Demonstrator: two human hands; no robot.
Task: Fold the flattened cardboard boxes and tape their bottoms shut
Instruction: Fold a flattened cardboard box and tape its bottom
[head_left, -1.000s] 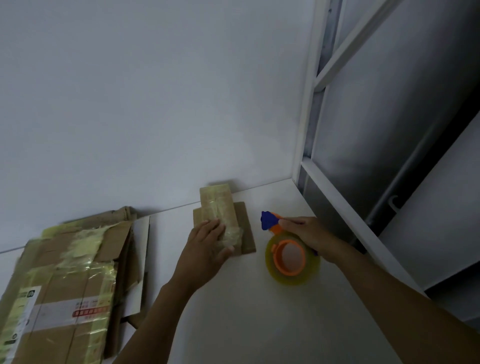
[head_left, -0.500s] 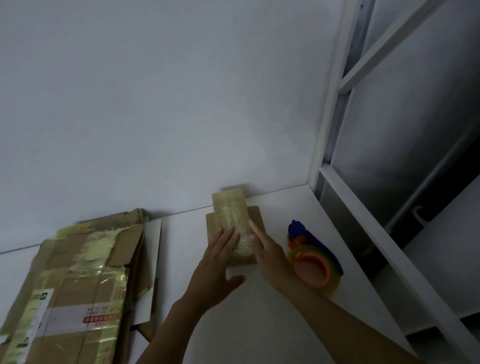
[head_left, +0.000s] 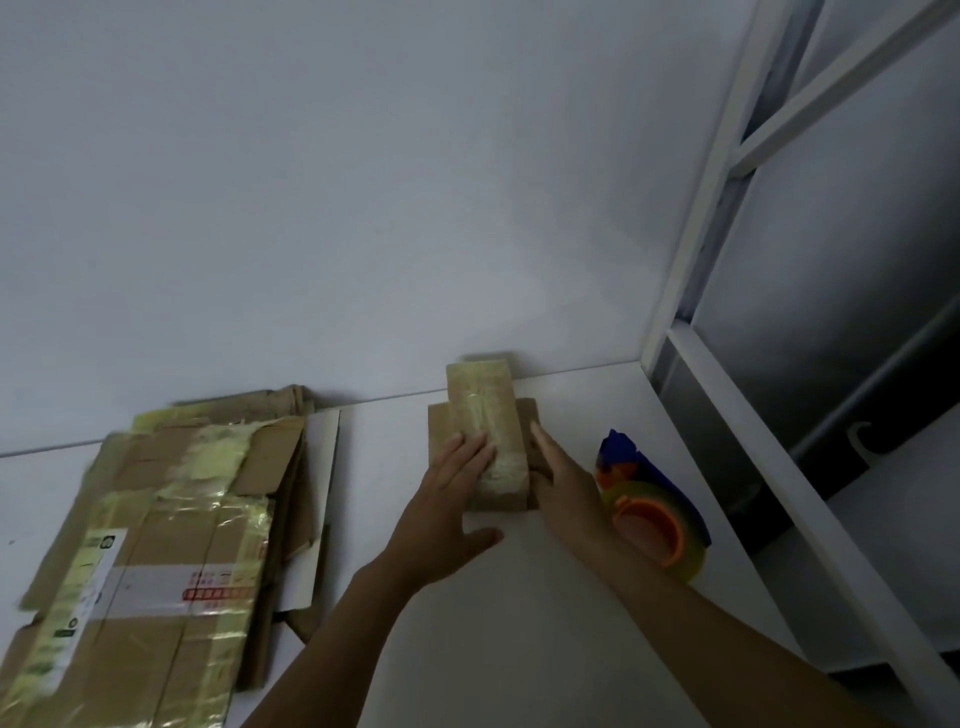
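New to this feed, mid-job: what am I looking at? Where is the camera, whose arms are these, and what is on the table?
No machine here: these are a person's two bare hands, seen by one camera worn on the head, looking down. The left hand lies flat on a small taped cardboard box; the right hand lays straight fingers against its right side. Neither grips anything. On the white table, a tape dispenser lies right of the box, and a stack of flattened cardboard boxes lies at the left.

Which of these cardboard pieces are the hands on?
The small taped box beside the tape roll. The left hand lies flat on top and the right hand touches its side; the flattened stack at left is untouched.
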